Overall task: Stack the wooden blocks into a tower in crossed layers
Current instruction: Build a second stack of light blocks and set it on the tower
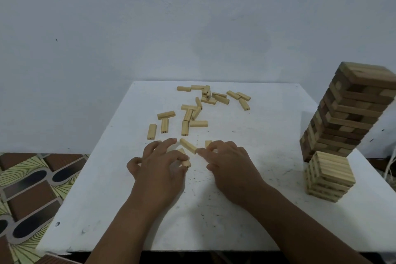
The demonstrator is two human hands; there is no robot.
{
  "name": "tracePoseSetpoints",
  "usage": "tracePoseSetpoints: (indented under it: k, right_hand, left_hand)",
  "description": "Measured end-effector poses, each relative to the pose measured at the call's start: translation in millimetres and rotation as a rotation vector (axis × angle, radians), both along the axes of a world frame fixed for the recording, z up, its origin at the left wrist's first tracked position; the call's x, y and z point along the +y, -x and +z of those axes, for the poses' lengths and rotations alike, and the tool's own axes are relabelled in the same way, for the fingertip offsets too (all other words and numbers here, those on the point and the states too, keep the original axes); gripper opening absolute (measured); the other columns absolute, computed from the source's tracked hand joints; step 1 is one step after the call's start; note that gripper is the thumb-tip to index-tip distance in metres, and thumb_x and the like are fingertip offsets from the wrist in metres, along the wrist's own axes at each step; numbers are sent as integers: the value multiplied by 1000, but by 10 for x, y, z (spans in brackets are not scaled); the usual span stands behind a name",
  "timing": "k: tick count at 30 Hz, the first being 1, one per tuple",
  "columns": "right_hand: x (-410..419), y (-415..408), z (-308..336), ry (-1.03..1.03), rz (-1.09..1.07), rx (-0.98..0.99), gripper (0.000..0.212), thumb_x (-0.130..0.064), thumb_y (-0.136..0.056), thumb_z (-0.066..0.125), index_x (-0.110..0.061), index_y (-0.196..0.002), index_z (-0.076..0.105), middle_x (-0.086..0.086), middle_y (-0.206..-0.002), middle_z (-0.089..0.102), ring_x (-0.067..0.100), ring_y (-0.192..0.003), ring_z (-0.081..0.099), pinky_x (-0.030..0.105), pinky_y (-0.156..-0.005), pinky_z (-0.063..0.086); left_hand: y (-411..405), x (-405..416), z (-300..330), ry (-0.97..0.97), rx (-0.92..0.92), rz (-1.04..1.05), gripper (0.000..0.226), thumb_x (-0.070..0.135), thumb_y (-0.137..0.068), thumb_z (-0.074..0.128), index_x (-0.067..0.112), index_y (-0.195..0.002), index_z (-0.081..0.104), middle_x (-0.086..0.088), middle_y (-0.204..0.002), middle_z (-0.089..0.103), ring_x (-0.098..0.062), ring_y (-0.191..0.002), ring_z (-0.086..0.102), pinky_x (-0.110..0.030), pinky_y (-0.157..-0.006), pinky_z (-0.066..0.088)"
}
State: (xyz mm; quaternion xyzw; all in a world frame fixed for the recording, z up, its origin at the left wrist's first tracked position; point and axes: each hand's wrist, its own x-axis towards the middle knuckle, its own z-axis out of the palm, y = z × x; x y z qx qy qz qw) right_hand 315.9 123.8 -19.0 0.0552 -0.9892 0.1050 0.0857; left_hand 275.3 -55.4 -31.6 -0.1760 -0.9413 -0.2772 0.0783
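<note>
Wooden blocks lie scattered over the far middle of a white table (pixel 246 210), some crossing or leaning on one another, most flat. Both hands reach in from the near edge, palms down, forearms angled toward the table's middle.

The left hand (pixel 158 169) hovers low with its fingers bent and a little spread; the thumb sticks out to the left. Its fingertips pinch a block (pixel 186 159) that points near-right, the near end showing below the fingers. Another block seems to peek out under this hand's far side, but it is too hidden to be sure.

The right hand (pixel 230 165) lies just right of it, fingers curled downward and close together. Its forefinger tip touches the near end of a slanted block (pixel 188 146) lying between the two hands. A short bit of one more block (pixel 207 143) shows just beyond its knuckles; whether the fingers grip it I cannot tell.

At the right side of the table stands a tall tower (pixel 347 111) of darker and lighter wood in crossed layers, its layers slightly twisted out of line. Just near it, touching or almost touching its base, stands a short tower (pixel 329 174) of pale blocks, also in crossed layers.

Left of the table, a patterned floor (pixel 30 188) in brown, green and black shows.
</note>
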Motion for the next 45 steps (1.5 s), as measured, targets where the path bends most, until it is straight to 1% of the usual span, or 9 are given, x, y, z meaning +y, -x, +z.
tracePoseSetpoints:
  k: [3, 6, 12, 19, 25, 31, 36, 41, 45]
  right_hand:
    - [-35, 27, 56, 82, -44, 25, 49, -39, -95, 54, -30, -142, 42, -7, -128, 61, 14, -112, 52, 33, -102, 41]
    - [-99, 74, 75, 204, -33, 113, 40, -37, -93, 58, -25, -131, 60, -4, -114, 70, 15, -98, 61, 38, -93, 48]
    - [-252, 298, 65, 212, -123, 16, 44, -40, -91, 62, -30, -134, 55, -9, -129, 62, 14, -114, 53, 33, -101, 43]
    - [-90, 247, 149, 492, -279, 86, 23, -25, -89, 63, -27, -111, 68, -7, -96, 72, 8, -83, 65, 19, -71, 54]
    - [206, -161, 89, 420, -355, 29, 19, -29, -91, 61, -27, -104, 73, -13, -96, 72, 3, -85, 60, 20, -83, 50]
    - [249, -530, 70, 305, -322, 66, 23, -44, -89, 62, -30, -103, 73, -15, -89, 71, 3, -83, 55, 19, -77, 44]
    - [381, -670, 86, 261, -281, 58, 28, -48, -87, 61, -31, -106, 73, -16, -94, 69, 3, -89, 53, 26, -88, 44]
    - [417, -690, -19, 316, -269, 123, 26, -35, -89, 59, -34, -113, 69, -17, -103, 68, 1, -92, 53, 24, -88, 45]
    - [417, -662, -82, 242, -227, 93, 29, -34, -92, 47, -31, -104, 73, -14, -101, 70, 7, -90, 56, 33, -84, 50]
  left_hand:
    - [-35, -5, -10, -16, 7, 36, 10, 36, -79, 67, 45, -83, 66, 27, -136, 52, -3, -136, 31, -35, -90, 15]
    - [-85, -24, -11, -13, -8, 38, 11, 36, -77, 66, 44, -84, 66, 28, -135, 49, -1, -136, 28, -33, -92, 13]
    - [-110, -63, 38, -23, -42, 4, 14, 37, -70, 60, 42, -82, 64, 31, -133, 45, 3, -132, 25, -36, -93, 15]
    - [-141, -39, 19, -36, -49, -67, 14, 39, -69, 59, 43, -82, 64, 32, -127, 48, 7, -131, 28, -34, -92, 14]
    - [-189, 75, -25, -17, -33, -196, 15, 41, -77, 62, 45, -91, 63, 35, -126, 50, 9, -132, 29, -31, -95, 10]
    - [-266, 234, -36, 16, -2, -257, 15, 42, -83, 65, 45, -97, 59, 40, -119, 48, 16, -124, 26, -29, -97, 7]
    - [-301, 316, -34, 40, -1, -310, 19, 46, -82, 62, 48, -101, 59, 42, -122, 45, 18, -125, 22, -31, -98, 9]
    - [-313, 331, -40, 42, -19, -309, 20, 43, -84, 62, 48, -102, 58, 43, -129, 41, 16, -132, 17, -32, -102, 6]
    - [-330, 348, -26, 41, -33, -315, 20, 40, -86, 60, 48, -103, 54, 43, -131, 41, 11, -138, 18, -35, -106, 5]
